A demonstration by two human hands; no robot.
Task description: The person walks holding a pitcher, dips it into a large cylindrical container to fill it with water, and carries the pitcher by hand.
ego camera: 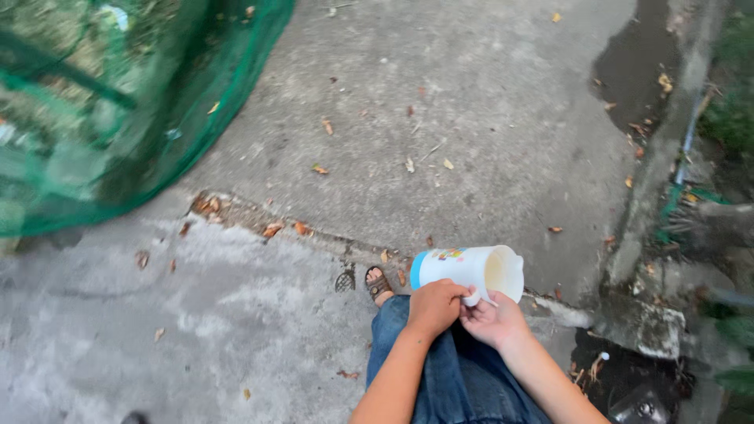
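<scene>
Nearest the camera, both forearms reach forward over a lap in blue jeans [448,377]. At their ends the left hand [434,306] and right hand [495,320] meet just below a white plastic jug [471,271]. The jug lies tipped on its side, its open mouth turned right and its blue base turned left, with a small coloured picture on its wall. The left hand is curled closed over the jug's near side, by the handle. The right hand sits just beside it, fingers bent around the handle from below, so both hands carry the jug together above the jeans.

Just beyond the jug, to its left, a foot in a brown sandal [378,284] stands on the concrete ground [236,314]. A crack [259,220] with dry leaves [275,229] caught in it runs across the concrete a little farther off. On the right, a raised concrete kerb [652,188] runs away from the camera, with a dark wet patch [632,67] at its far end. Far left, green netting [118,102] hangs over the ground.
</scene>
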